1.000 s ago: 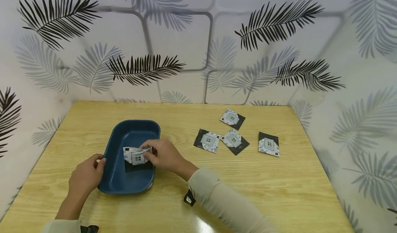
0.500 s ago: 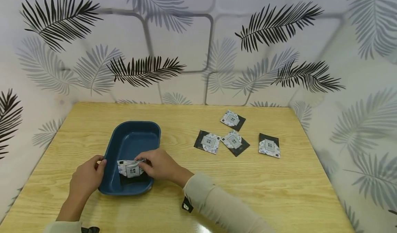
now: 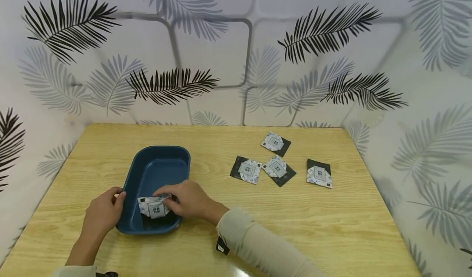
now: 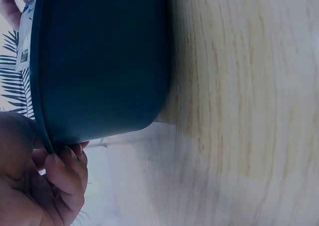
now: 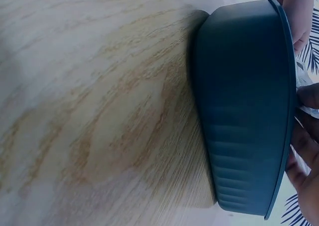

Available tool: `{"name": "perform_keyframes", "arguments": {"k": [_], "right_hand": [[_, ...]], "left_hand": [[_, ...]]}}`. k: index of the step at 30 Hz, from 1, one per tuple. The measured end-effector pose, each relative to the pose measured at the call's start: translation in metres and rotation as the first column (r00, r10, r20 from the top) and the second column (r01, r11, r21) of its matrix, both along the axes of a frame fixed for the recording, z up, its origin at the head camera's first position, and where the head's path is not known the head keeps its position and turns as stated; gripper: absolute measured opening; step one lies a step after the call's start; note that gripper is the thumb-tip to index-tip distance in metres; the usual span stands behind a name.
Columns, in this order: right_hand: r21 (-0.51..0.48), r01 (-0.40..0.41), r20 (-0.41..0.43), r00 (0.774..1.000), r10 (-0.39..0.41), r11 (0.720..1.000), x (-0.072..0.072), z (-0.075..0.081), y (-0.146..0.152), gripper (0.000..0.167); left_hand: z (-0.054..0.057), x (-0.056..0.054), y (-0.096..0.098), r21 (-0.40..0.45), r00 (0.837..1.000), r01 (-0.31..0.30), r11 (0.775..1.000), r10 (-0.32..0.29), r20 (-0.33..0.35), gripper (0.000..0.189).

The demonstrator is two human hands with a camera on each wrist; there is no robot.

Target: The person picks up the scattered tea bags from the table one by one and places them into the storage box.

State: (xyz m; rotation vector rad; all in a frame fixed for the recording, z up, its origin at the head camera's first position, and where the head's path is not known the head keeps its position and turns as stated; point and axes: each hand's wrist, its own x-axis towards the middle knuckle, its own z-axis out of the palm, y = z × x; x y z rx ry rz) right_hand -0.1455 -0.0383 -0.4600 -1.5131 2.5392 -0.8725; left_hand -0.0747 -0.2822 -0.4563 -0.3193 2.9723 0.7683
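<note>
A deep blue tray [image 3: 152, 178] with rounded corners sits at the left of the table. My left hand [image 3: 102, 213] grips its left rim between thumb and fingers; in the left wrist view that hand [image 4: 35, 181] pinches the edge from both sides. Inside the tray's near end, my right hand [image 3: 189, 201] pinches the right corner of a small flat sachet [image 3: 154, 208], white patterned with a black band and a square label. Tray wall [image 5: 244, 101] fills much of the right wrist view, hiding most of the sachet there.
Several similar sachets lie flat on the wooden table [image 3: 287, 219] right of the tray: one at the back [image 3: 275, 141], a left one [image 3: 246, 169] beside a middle one [image 3: 278, 170], and one farther right [image 3: 319, 173]. A leaf-patterned backdrop [image 3: 221, 55] rises behind.
My right hand has moved the sachet down and toward the tray's near end, slightly left. My left hand stays on the rim. The sachets on the table have not moved.
</note>
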Motion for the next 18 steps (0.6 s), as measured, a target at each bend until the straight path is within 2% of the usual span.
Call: {"name": "perform_keyframes", "arguments": {"k": [2, 7, 12, 18], "right_hand": [[-0.012, -0.002, -0.018, 1.0, 0.002, 1.0, 0.001, -0.0017, -0.0002, 0.026], [0.031, 0.019, -0.09, 0.996, -0.016, 0.999, 0.0027, -0.0049, 0.001, 0.025], [0.089, -0.006, -0.029, 1.0, 0.009, 0.996, 0.0056, -0.0068, 0.0012, 0.027], [0.171, -0.019, -0.025, 0.999, 0.024, 0.985, 0.0079, -0.0039, 0.001, 0.033]], "left_hand": [[-0.0025, 0.0005, -0.0011, 0.007, 1.0, 0.006, 1.0, -0.006, -0.002, 0.039], [-0.0048, 0.0006, -0.0019, 0.017, 1.0, 0.013, 1.0, -0.013, 0.001, 0.041], [-0.0018, 0.0013, -0.0004, 0.021, 1.0, 0.013, 1.0, -0.014, 0.021, 0.041], [-0.0016, 0.0009, -0.0003, 0.018, 0.999, 0.019, 1.0, -0.02, 0.034, 0.043]]}}
